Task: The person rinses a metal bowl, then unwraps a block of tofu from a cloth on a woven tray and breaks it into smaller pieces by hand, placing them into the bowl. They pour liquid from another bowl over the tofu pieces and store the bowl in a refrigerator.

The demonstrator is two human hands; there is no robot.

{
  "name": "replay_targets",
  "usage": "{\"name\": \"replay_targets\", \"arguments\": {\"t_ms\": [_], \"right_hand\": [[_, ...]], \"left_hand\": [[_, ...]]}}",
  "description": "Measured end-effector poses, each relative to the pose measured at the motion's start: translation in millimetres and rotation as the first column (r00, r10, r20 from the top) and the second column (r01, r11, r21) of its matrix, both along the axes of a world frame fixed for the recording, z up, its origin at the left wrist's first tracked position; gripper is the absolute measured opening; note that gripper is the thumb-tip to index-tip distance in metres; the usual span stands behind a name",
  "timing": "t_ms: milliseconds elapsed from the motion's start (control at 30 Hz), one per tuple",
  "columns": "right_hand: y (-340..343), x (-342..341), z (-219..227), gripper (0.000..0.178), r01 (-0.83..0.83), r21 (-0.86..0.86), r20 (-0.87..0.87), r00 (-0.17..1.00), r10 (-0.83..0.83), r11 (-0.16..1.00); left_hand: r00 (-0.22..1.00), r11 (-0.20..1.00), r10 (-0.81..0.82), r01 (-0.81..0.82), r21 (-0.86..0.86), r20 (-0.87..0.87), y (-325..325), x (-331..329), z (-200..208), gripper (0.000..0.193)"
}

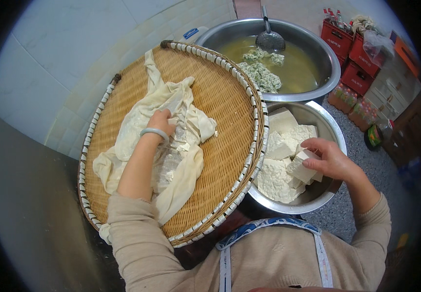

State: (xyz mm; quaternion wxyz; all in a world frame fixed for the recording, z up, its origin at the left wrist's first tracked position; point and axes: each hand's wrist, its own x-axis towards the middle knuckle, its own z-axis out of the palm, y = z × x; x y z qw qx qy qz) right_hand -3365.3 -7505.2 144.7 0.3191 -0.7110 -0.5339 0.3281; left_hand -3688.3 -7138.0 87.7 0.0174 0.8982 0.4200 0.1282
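My right hand (331, 158) grips a white tofu block (302, 165), thumb on its near side and fingers over its far edge. The block is over a steel basin (336, 134) holding several more tofu pieces (274, 176), some smooth, some crumbly. To the left, my left hand (162, 125), with a pale bangle at the wrist, rests on a crumpled cream cloth (183, 190). Its fingers curl down into the folds, and whatever they pinch is hidden. White crumbs (183, 147) stick to the cloth, which lies spread on a round woven bamboo tray (225, 121).
Behind the basin stands a wide metal tub (328, 58) of yellowish liquid with green-flecked white curds (261, 78) and a ladle (270, 41). Red crates (337, 41) and packs of bottles (343, 97) line the right. A tiled wall (69, 58) rises at the left.
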Motion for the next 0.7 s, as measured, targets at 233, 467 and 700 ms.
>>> {"name": "replay_targets", "arguments": {"t_ms": [233,467,700], "right_hand": [[0,16,21,0.035,0.102,0.187,0.145,0.981,-0.130,0.977],[-22,51,12,0.033,0.273,0.349,0.215,0.908,-0.360,0.896],[-15,58,8,0.032,0.247,0.416,0.104,0.943,-0.316,0.875]], "left_hand": [[0.758,0.415,0.610,-0.059,-0.908,0.230,6,-3,48,0.027],[0.693,0.531,0.008,0.608,-0.591,0.721,-84,41,166,0.029],[0.616,0.567,-0.753,0.786,-0.248,0.231,-195,149,179,0.032]]}}
